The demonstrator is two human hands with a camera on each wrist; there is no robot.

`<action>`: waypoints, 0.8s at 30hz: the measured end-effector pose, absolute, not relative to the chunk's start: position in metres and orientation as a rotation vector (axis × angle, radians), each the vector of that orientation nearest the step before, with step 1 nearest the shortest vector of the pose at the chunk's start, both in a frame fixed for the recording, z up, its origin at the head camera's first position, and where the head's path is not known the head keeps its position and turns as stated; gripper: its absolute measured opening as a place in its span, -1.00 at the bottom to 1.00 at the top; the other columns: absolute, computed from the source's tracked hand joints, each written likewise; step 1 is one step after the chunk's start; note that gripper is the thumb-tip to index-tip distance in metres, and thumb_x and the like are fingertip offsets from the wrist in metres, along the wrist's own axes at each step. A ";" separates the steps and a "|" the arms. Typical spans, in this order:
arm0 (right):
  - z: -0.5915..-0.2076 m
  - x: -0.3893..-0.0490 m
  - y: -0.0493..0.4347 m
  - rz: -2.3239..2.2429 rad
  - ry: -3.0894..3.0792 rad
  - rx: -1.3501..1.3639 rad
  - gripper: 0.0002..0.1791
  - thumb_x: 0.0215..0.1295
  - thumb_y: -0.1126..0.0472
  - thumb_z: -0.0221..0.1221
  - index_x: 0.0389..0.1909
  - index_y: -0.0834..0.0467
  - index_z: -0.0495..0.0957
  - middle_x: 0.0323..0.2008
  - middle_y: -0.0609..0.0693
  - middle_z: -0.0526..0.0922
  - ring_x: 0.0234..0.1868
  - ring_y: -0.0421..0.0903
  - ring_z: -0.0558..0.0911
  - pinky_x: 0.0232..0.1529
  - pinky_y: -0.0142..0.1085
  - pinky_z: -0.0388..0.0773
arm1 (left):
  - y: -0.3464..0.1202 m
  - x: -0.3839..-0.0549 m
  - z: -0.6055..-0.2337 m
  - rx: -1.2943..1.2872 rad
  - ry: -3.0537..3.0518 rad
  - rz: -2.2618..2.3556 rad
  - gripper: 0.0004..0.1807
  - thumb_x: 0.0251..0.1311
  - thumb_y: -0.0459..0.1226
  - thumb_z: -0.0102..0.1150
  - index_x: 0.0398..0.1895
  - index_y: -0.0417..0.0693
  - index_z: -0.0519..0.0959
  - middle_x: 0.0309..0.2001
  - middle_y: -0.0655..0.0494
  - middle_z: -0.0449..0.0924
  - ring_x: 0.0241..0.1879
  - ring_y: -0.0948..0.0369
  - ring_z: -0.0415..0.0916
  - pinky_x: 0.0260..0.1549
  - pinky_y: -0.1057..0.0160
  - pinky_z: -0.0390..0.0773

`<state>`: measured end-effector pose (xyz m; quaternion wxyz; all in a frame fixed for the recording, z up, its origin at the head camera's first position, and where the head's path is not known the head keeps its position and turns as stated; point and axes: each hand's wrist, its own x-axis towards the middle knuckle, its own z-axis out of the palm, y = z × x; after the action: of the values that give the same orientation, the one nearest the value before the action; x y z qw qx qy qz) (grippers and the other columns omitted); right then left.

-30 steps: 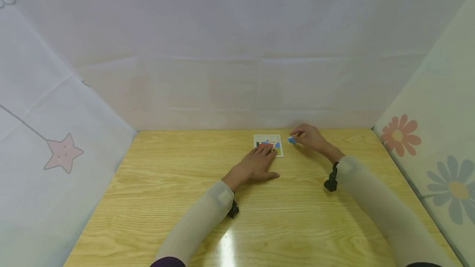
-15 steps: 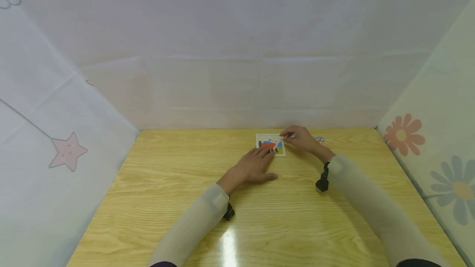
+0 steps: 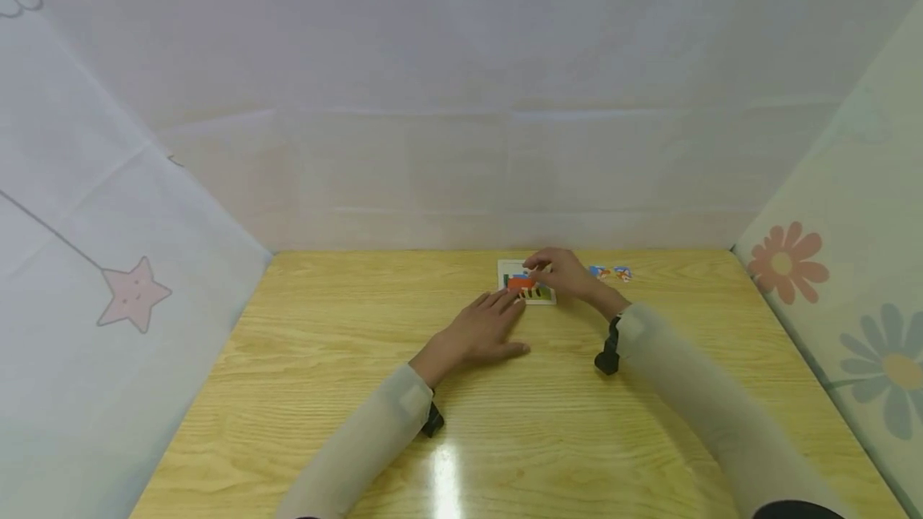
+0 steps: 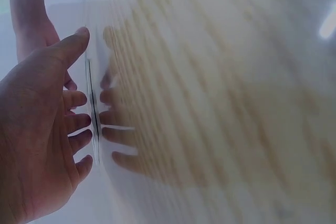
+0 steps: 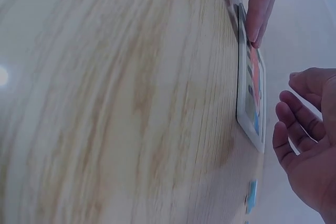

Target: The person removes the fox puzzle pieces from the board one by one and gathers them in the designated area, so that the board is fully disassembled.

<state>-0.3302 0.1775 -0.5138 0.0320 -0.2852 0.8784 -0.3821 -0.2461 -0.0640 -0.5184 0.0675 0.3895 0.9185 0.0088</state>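
Observation:
A small white-framed puzzle board (image 3: 503, 269) with a red, blue and green picture lies near the back of the table. My left hand (image 3: 479, 331) lies flat with fingers spread, its fingertips at the board's front edge. In the left wrist view, that hand (image 4: 44, 114) has its fingertips beside the thin edge of the board (image 4: 93, 106). Above the board's right side is my right hand (image 3: 566, 275), fingers bent with thumb and forefinger close together. The right wrist view shows this right hand (image 5: 315, 129) just off the board (image 5: 255, 98); whether its fingertips pinch a piece is hidden.
Two small blue, white and red puzzle pieces, a nearer one (image 3: 597, 271) and a farther one (image 3: 623, 273), lie right of the board. A pale cloth wall (image 3: 389, 183) rises behind the wooden table (image 3: 346, 359), with printed cloth at both sides.
My right hand has moved left from beside the board to above its right part, uncovering the two pieces on the table. My left hand has drawn back slightly toward the board's front edge.

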 end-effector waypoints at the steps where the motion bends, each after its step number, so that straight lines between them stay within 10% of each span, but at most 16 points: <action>1: -0.514 -0.330 0.176 -1.175 2.698 -0.873 -0.70 0.51 0.43 0.22 0.18 0.43 0.64 0.09 0.34 0.70 0.03 0.19 0.71 0.07 0.14 0.66 | -0.065 -0.245 -0.518 1.170 2.764 0.023 -0.03 0.52 0.39 -0.19 0.73 -0.04 0.05 0.72 -0.06 -0.05 0.69 -0.05 -0.07 0.62 -0.12 0.04; 24: -0.526 -0.335 0.154 -1.080 2.702 -0.774 -0.68 0.54 0.36 0.21 0.21 0.34 0.66 0.02 0.18 0.70 0.03 0.10 0.69 0.05 0.00 0.68 | -0.067 -0.242 -0.518 1.149 2.746 -0.009 -0.02 0.49 0.40 -0.15 0.73 -0.02 0.08 0.73 -0.05 -0.07 0.69 -0.01 -0.08 0.62 -0.07 0.07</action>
<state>-0.3353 0.1536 -0.5257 0.0653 -0.2565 0.8955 -0.3578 -0.2416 -0.0666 -0.5178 0.0824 0.3847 0.9193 -0.0032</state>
